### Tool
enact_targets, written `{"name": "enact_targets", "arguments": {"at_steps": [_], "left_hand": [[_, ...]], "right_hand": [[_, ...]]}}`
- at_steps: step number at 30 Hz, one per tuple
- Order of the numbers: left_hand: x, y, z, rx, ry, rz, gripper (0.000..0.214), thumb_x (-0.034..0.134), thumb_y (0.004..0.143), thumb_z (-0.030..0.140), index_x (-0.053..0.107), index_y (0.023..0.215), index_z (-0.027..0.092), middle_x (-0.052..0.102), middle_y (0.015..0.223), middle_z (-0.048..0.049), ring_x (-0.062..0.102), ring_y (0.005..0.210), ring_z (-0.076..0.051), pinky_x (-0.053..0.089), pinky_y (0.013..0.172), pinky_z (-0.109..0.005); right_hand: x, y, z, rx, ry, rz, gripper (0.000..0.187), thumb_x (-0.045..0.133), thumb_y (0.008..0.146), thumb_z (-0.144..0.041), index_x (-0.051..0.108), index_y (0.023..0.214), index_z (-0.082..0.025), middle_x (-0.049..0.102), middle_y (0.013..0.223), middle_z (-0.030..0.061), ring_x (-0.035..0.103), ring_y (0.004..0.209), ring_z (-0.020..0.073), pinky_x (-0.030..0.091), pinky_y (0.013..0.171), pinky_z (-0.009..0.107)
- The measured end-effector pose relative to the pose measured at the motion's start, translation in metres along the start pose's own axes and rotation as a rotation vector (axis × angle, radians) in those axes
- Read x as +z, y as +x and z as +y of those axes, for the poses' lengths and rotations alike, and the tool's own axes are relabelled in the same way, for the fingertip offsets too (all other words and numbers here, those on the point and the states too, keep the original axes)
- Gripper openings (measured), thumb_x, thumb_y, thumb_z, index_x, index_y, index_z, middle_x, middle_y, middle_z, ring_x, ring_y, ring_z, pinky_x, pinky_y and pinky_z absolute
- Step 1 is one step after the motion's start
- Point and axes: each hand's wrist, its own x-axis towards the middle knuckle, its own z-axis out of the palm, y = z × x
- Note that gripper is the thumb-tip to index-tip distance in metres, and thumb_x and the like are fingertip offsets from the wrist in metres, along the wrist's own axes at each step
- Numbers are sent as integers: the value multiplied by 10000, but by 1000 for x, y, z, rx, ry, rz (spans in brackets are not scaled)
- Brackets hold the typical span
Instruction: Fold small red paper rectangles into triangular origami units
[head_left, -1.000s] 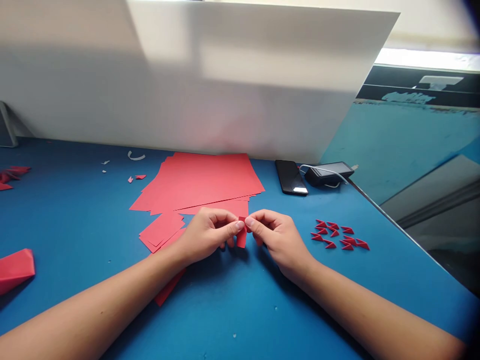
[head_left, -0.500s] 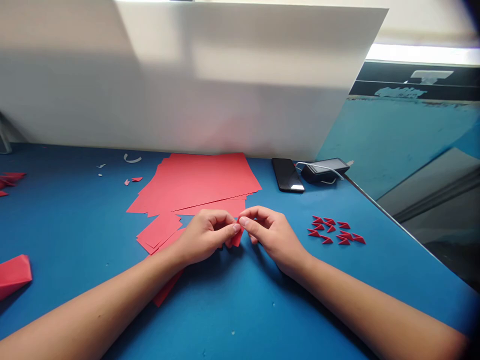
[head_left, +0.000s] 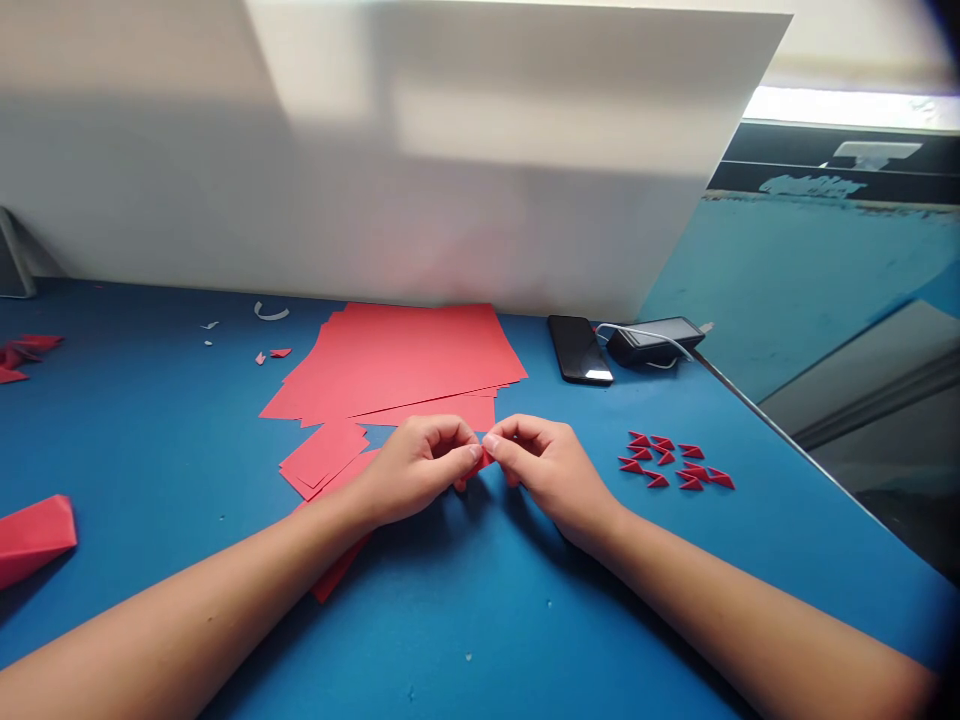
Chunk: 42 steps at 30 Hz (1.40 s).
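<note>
Red paper is what the hands are working on: a small folded piece of red paper (head_left: 480,459) is pinched between the fingertips of both hands, mostly hidden by them, just above the blue bench (head_left: 465,625). The left hand (head_left: 420,470) and the right hand (head_left: 547,472) are both curled closed around it, with their thumbs nearly meeting at the piece and their forearms reaching in from the lower corners of the view.

Just beside the left hand lie loose red paper strips (head_left: 322,460), and a narrow red strip (head_left: 337,570) runs out from under the left wrist. Beyond both hands, a fanned stack of red paper sheets (head_left: 390,365) lies flat, its near edge close to the knuckles of the left hand.

To the right of the right hand sits a loose cluster of small folded red triangles (head_left: 667,460). Further back, a black smartphone (head_left: 579,350) lies face up near a black power bank (head_left: 652,342), with a white cable (head_left: 637,329) looped over it.

At the left side of the bench are a larger folded red paper piece (head_left: 34,538) and crumpled red scraps (head_left: 19,350). A curl of white paper (head_left: 270,313) and tiny red paper bits (head_left: 274,353) lie near the far corner of the stack, in front of a white board (head_left: 375,150).
</note>
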Motion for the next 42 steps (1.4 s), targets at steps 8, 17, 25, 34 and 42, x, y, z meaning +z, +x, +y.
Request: {"name": "enact_targets", "arguments": {"at_steps": [8, 17, 25, 34, 42], "left_hand": [[1, 1, 2, -10, -1, 13, 249, 524, 883, 339, 556, 728, 147, 569, 600, 11, 555, 541, -100, 411, 504, -200], [-4, 5, 0, -24, -167, 134, 186, 519, 877, 296, 561, 767, 152, 601, 594, 8, 545, 468, -102, 440, 455, -215], [1, 2, 3, -18, -44, 100, 263, 583, 857, 390, 634, 841, 133, 599, 604, 6, 547, 480, -88, 429, 435, -183], [-1, 1, 1, 8, -63, 88, 225, 616, 827, 339, 648, 756, 128, 621, 680, -11, 569, 533, -91, 454, 490, -190], [-2, 2, 6, -42, -129, 63, 207, 638, 809, 314, 676, 723, 129, 636, 623, -11, 565, 522, -103, 426, 478, -204]], "right_hand": [[0, 2, 1, 106, 31, 76, 249, 588, 825, -354, 563, 670, -161, 472, 507, -56, 375, 488, 85, 295, 496, 231], [-4, 6, 9, 138, 203, 203, 250, 602, 828, -398, 556, 730, -173, 471, 493, -60, 359, 470, 82, 271, 482, 228], [0, 0, 2, 52, 12, 102, 270, 613, 829, -412, 645, 767, -151, 500, 557, -34, 398, 514, 95, 302, 491, 231], [1, -1, 2, -11, -60, 16, 203, 612, 821, -347, 619, 740, -161, 532, 619, -26, 440, 566, 107, 347, 550, 241], [3, -1, -2, 64, 11, 56, 201, 613, 791, -330, 601, 691, -156, 492, 561, -43, 379, 516, 92, 318, 519, 240]]}}
